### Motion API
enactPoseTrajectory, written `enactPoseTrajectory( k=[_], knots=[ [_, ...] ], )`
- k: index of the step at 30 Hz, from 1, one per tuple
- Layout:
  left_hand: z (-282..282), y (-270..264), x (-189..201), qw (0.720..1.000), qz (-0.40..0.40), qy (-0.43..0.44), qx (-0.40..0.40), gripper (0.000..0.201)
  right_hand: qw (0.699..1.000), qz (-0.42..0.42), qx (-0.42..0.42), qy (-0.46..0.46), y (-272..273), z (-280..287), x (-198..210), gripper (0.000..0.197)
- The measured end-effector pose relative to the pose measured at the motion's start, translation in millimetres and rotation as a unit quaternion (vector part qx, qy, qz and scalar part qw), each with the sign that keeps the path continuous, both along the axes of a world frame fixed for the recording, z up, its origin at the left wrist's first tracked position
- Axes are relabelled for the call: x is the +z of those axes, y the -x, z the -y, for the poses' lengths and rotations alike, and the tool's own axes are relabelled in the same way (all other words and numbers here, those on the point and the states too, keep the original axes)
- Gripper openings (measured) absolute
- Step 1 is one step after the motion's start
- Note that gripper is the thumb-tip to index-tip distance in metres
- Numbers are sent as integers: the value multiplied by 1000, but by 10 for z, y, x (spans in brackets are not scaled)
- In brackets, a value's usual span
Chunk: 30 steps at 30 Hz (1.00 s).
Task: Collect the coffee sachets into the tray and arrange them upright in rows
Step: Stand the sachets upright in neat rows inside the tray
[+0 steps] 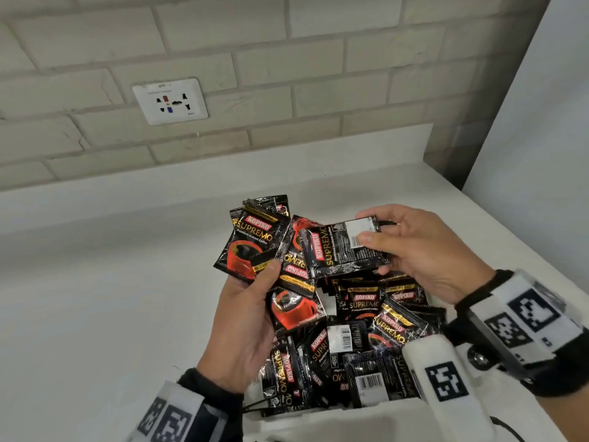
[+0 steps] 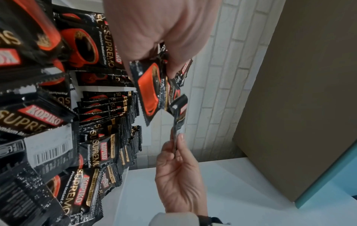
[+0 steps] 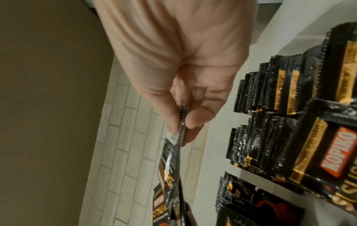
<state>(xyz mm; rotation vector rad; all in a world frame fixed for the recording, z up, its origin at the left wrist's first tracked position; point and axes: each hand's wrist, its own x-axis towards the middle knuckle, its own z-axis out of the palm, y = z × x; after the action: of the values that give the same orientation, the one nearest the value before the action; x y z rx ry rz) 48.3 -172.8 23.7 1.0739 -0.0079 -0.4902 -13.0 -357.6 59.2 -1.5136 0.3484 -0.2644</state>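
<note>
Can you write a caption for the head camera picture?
Left hand holds several coffee sachets; right hand pinches one sachet above the tray.

My workplace reads as a kitchen or pantry counter: a white countertop [image 1: 95, 282] meets a pale brick-tiled wall [image 1: 287, 74] bearing a multi-pin power socket [image 1: 170, 101], with coffee sachets [image 1: 366, 339] heaped before me.

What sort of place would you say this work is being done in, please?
Probably a kitchen or pantry counter: a white countertop runs along a pale brick-tiled wall with a wall socket, and a tray of instant coffee sachets sits on it.
</note>
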Motion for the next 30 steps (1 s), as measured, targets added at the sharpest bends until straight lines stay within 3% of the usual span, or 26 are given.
enactPoseTrajectory(
  k=[4, 6, 9, 12, 14, 18, 22, 26, 30],
  knots=[
    [3, 27, 10, 999, 21, -29, -8, 25, 993, 95, -60, -38, -3, 62, 85, 20],
    [-31, 15, 21, 998, 33, -51, -24, 25, 984, 166, -64, 4, 38, 100, 119, 21],
    [-90, -4, 47, 993, 32, -81, -85, 19, 953, 230, 40, 194, 131, 41, 133, 13],
    [-142, -9, 87, 986, 26, -102, -126, 20, 868, 224, 150, 418, 181, -1, 14, 21],
    [-156, -6, 103, 986, 20, -102, -131, 22, 839, 200, 180, 473, 198, 27, -27, 23],
    [-132, -1, 82, 988, 28, -107, -107, 9, 828, 172, 176, 503, 232, 91, -48, 23],
    [-86, 10, 63, 991, 40, -108, -67, 10, 826, 177, 159, 510, 240, 108, -50, 23],
    [-83, 1, 57, 991, 38, -107, -64, 10, 860, 190, 131, 455, 247, 114, 12, 24],
    [-107, -13, 88, 986, 40, -120, -112, 11, 915, 105, 165, 354, 210, 52, 52, 23]
  ],
)
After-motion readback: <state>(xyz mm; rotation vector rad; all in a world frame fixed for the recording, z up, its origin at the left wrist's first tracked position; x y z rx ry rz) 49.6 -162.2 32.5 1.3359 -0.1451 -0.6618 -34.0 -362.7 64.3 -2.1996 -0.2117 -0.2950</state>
